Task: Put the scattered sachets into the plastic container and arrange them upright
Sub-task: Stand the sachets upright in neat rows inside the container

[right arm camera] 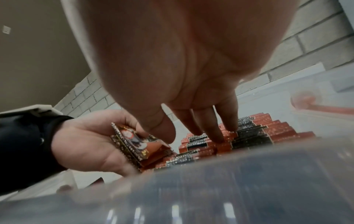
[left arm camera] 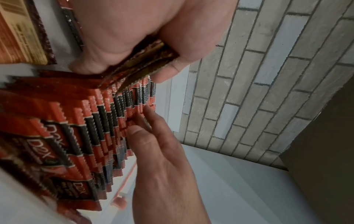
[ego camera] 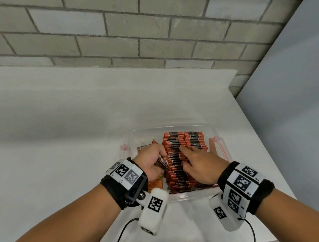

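Note:
A clear plastic container [ego camera: 191, 127] with pink side latches sits on the white counter. Two rows of upright red-and-black sachets [ego camera: 178, 154] fill its middle and right. My left hand [ego camera: 151, 158] hovers over the container's left part and grips a small bundle of brown-orange sachets [left arm camera: 145, 63], also seen as the bundle [right arm camera: 134, 144] from the right wrist. My right hand [ego camera: 199, 162] lies spread with straight fingers on the tops of the upright sachets [right arm camera: 249, 133]. A few sachets [ego camera: 19, 169] lie flat under the left hand.
The white counter [ego camera: 55, 129] stretches left and behind the container. A grey brick wall [ego camera: 125, 28] stands at the back and a plain panel [ego camera: 305, 96] on the right. The counter's front edge runs near my right wrist.

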Available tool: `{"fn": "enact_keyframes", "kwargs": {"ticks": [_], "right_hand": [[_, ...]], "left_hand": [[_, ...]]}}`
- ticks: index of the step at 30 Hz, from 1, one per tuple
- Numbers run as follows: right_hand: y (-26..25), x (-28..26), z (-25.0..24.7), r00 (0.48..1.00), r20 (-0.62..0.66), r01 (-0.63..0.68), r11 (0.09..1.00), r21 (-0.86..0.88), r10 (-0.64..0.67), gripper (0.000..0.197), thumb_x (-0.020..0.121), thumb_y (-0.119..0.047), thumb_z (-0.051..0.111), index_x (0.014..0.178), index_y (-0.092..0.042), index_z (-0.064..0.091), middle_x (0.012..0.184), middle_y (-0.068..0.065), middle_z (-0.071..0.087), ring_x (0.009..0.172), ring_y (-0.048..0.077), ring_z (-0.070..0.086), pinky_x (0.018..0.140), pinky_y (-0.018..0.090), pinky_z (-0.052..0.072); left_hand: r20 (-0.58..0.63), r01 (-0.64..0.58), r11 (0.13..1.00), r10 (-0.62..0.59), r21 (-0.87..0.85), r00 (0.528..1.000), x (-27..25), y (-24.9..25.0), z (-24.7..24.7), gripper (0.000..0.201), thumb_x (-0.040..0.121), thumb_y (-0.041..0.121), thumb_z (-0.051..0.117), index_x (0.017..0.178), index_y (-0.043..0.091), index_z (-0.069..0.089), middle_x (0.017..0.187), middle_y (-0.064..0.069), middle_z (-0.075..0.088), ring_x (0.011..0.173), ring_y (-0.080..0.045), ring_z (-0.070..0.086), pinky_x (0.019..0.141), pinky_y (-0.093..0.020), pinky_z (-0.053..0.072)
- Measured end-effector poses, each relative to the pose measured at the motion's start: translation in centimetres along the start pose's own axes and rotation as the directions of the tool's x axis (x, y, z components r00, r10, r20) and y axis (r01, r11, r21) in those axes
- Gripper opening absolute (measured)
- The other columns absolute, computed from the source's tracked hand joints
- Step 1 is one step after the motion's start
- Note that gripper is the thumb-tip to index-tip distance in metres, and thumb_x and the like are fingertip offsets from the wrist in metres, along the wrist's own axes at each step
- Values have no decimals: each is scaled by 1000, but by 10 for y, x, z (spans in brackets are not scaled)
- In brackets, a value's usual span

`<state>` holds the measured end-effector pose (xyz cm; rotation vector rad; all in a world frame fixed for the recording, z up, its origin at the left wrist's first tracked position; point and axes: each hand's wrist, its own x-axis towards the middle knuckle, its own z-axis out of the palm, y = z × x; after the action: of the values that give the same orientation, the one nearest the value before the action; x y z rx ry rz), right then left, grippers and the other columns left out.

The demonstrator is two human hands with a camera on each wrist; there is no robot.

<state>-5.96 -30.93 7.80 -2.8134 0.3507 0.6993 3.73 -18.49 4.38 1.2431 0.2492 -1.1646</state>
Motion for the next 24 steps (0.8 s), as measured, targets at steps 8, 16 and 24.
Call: {"fn": "enact_keyframes", "kwargs": {"ticks": [8,16,24], "right_hand": [[2,-13,-35,1000,-16,7,980,200,-4,49,101,-24,33,150,-23,23,143,4,47,103,10,55,97,27,39],[-8,11,-44,990,140,-50,991,124,33,42,95,-5,35,132,-14,52,136,5,52,121,20,50,100,31,41],[-25,18,-25,973,231,-5,999,-36,13,49,95,-10,37,143,-17,32,120,9,59,102,25,58,92,40,49]], "left_hand": [[-50,-2,1000,3,14,999,-3,11,-7,25,84,-9,36,68,8,47,69,-11,57,62,-23,55,61,-33,45],[-29,6,1000,-6,-8,1000,4,10,1,21,81,-7,34,78,5,51,74,-14,60,63,-28,61,57,-37,51],[-30,1,999,-2,-40,1000,12,6,-2,24,78,-7,35,83,4,56,81,-15,63,73,-30,61,77,-44,51]]}}
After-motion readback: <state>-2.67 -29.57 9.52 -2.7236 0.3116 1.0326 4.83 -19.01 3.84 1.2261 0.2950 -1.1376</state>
